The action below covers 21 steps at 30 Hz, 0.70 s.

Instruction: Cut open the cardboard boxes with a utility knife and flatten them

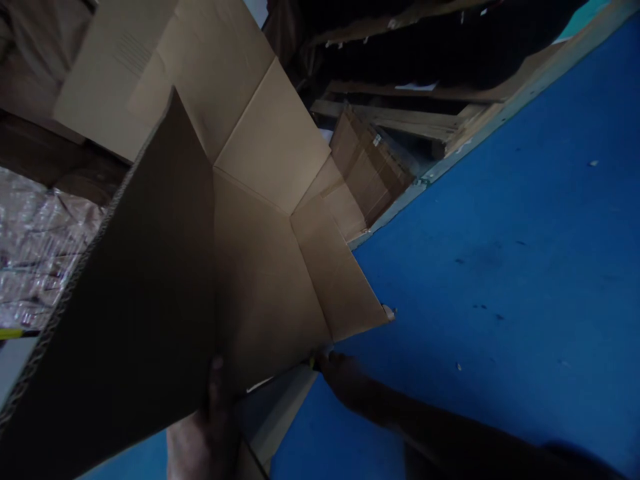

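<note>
Your right hand (341, 371) gripped a small yellow object (313, 363) at the cardboard box's (273, 287) near right corner. Your left hand (215, 393) met its near edge; you couldn't tell its grip.

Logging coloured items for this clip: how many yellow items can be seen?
2: yellow strip at the picture's left edge, small yellow piece at the right grip. Others may be hidden behind the cardboard.

Blue floor (540, 267) with dark specks (499, 317) and small pale scraps (459, 367); open cardboard box (270, 273) over part of it
</note>
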{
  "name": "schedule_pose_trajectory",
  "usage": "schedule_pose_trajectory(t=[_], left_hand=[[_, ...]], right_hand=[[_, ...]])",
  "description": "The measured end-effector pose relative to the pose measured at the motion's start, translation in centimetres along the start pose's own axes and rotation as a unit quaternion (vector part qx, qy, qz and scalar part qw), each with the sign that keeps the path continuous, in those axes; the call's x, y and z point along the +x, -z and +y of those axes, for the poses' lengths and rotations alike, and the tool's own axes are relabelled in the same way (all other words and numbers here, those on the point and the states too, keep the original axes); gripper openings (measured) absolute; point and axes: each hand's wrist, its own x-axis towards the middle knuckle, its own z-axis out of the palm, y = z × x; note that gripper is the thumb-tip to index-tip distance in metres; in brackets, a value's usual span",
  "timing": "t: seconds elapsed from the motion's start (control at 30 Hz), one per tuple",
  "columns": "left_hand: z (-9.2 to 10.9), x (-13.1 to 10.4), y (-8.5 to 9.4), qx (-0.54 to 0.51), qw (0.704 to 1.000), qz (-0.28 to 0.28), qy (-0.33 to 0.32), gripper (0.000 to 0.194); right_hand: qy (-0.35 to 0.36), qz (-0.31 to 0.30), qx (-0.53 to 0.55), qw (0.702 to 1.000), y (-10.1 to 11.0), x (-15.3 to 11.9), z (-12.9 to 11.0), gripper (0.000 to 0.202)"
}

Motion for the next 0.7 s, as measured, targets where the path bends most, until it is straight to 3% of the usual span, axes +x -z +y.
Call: schedule_pose_trajectory(t=[0.2, 0.33, 0.5, 0.7], left_hand=[[-0.5, 0.0, 0.0, -0.002, 0.998, -0.054, 0.027, 0.061], [0.1, 0.3, 0.1, 0.005, 1.000, -0.015, -0.007, 0.063], [-0.2, 0.6, -0.2, 0.006, 1.000, -0.005, -0.014, 0.062], [-1.1, 0.6, -0.5, 0.020, 1.000, -0.003, -0.024, 0.066]], right_hand=[[0.005, 0.001, 0.019, 1.000, -1.4, 0.5, 0.3, 0.033], [0.005, -0.009, 0.028, 1.000, -2.7, 0.9, 0.7, 0.034], [-0.003, -0.017, 0.024, 1.000, -3.1, 0.6, 1.0, 0.031], [0.001, -0.025, 0.036, 0.999, -3.8, -0.6, 3.1, 0.020]])
